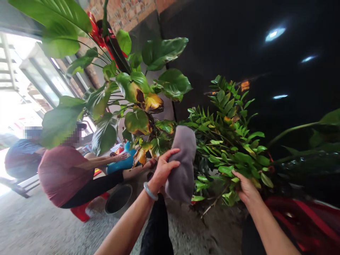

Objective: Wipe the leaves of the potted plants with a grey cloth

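My left hand [162, 169], with a pale bangle [150, 192] at the wrist, is closed on a folded grey cloth [183, 166]. The cloth hangs upright in front of the plants. To the right, my right hand [245, 187] pinches a leafy stem at the lower edge of a bushy plant [225, 141] with small glossy leaves. Just what lies between those fingertips is partly hidden by leaves. Left of the cloth rises a large-leaved plant [136, 122], some of its leaves yellow and brown at the edges.
A person in a pink shirt [60, 173] sits on a red stool [82, 210] at left, beside a dark basin [118, 199]. Another person in blue [21, 156] sits farther back. A glossy dark wall [212, 42] stands behind the plants. Something red [305, 223] lies at lower right.
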A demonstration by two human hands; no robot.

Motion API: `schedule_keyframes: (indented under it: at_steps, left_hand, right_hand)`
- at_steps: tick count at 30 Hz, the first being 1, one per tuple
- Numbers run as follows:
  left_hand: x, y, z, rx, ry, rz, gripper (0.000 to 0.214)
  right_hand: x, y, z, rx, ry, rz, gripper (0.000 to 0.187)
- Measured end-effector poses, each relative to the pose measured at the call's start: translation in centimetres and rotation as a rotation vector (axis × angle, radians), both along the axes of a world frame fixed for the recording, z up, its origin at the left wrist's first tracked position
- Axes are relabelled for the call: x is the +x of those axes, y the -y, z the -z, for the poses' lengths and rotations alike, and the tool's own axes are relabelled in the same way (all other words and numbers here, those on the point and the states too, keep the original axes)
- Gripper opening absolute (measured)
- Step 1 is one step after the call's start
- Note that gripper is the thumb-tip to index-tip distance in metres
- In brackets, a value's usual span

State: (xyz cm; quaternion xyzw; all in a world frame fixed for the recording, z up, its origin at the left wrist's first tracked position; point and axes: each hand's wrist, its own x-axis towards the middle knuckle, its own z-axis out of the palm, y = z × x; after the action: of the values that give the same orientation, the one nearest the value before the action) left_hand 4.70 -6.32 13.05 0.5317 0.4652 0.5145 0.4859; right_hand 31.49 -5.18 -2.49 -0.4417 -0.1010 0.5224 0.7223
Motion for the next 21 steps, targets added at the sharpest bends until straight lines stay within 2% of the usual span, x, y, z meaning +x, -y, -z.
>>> schedule_keyframes:
  at_steps: [2,4,6,7,9,11,13,15,17,19,21]
  left_hand:
    - [-0.2,1.2,2.8,-0.036,-0.184,0.112,0.046]
    - [-1.1,3.0,4.7,-0.085,-0.383,0.296,0.044]
    - [-2.3,4.5,4.9,-0.141,-0.482,0.438,0.044]
    - [-2.8,4.8,4.4,-0.156,-0.476,0.453,0.044]
    - [-3.7,4.7,2.5,-0.135,-0.369,0.351,0.043]
    - [-3.8,3.6,0.4,-0.056,-0.197,0.15,0.045]
    - [-3.2,2.2,-0.6,0.024,-0.046,-0.018,0.05]
    - [-2.1,1.2,-0.1,0.05,0.027,-0.093,0.053]
    - [-1.1,1.4,1.7,0.04,-0.009,-0.073,0.049]
    - [-0.7,2.6,3.8,-0.005,-0.149,0.061,0.044]
    - [-1.3,4.3,5.1,-0.095,-0.298,0.249,0.042]
  right_hand:
    - [0.0,0.1,-0.2,-0.029,-0.019,0.005,0.029]
    - [0.1,0.4,-0.4,-0.052,-0.033,0.006,0.032]
    - [0.3,0.7,-0.6,-0.066,-0.037,-0.002,0.034]
    - [0.4,0.8,-0.7,-0.071,-0.038,-0.007,0.034]
    - [0.5,0.9,-1.0,-0.075,-0.037,-0.012,0.033]
    - [0.4,0.9,-1.2,-0.073,-0.037,-0.009,0.032]
    - [0.1,0.7,-1.4,-0.074,-0.039,-0.003,0.03]
    - [-0.2,0.5,-1.5,-0.083,-0.039,-0.001,0.027]
    - [-0.3,0.4,-1.4,-0.098,-0.036,-0.004,0.025]
    - [-0.2,0.4,-1.2,-0.11,-0.03,-0.011,0.025]
    - [0.1,0.5,-1.0,-0.116,-0.023,-0.016,0.027]
